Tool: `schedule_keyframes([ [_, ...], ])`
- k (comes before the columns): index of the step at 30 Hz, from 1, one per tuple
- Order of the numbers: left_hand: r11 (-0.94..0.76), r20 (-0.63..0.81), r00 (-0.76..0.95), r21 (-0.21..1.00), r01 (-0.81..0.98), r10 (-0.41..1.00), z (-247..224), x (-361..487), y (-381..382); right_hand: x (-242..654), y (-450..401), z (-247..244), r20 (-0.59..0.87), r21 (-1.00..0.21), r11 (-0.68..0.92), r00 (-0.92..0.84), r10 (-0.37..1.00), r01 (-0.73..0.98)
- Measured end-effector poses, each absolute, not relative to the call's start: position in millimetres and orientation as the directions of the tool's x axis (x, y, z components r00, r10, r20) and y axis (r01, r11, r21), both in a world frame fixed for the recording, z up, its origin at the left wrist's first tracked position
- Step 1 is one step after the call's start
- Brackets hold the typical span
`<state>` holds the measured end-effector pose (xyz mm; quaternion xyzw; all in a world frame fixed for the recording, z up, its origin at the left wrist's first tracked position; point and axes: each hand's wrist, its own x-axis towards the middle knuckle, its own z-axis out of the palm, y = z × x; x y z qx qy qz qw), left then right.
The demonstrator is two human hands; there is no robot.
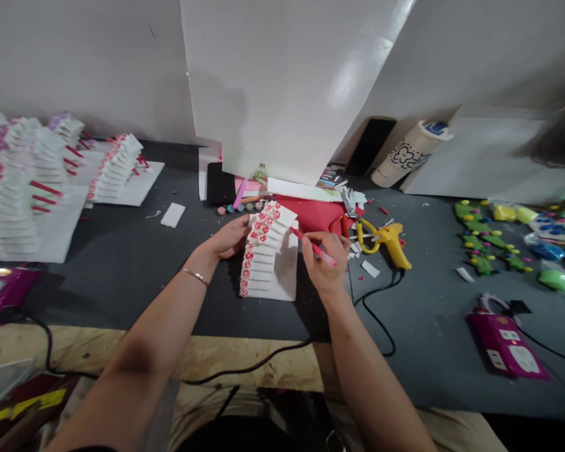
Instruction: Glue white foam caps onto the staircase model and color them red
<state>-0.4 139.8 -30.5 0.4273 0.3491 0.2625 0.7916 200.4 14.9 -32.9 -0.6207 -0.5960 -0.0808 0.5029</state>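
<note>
A white stepped model (258,267), like a small staircase with red flower-like marks along its left edge and top, lies on a white base (286,276) in front of me. My left hand (233,237) grips its upper left side, with some fingertips hidden behind it. Between the fingers of my right hand (327,260) is a red marker (317,248), its tip near the right side of the upper steps. Just beyond the model lies a red sheet (311,212).
Several similar stepped models (115,169) stand at the left. Scissors (365,229) and a yellow glue gun (395,246) with a black cable lie right of my hand. Behind are a tumbler (407,157) and a phone (371,145). Purple power strips (506,345) sit near the edges.
</note>
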Motion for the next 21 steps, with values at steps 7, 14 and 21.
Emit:
schedule_keyframes([
  [7,0.479,-0.325,0.62,0.873,-0.095,0.714,-34.9,-2.6,141.3,202.4,15.3,-33.7,0.711,-0.502,0.17,0.293,0.639,0.848],
  [14,0.477,-0.312,0.638,0.873,-0.1,0.704,-33.3,-2.4,141.4,200.4,17.4,-33.5,0.692,-0.509,0.2,0.261,0.673,0.837],
  [21,0.477,-0.314,0.63,0.873,-0.102,0.71,-34.3,-2.5,141.0,199.7,18.5,-32.5,0.691,-0.506,0.19,0.264,0.673,0.841],
])
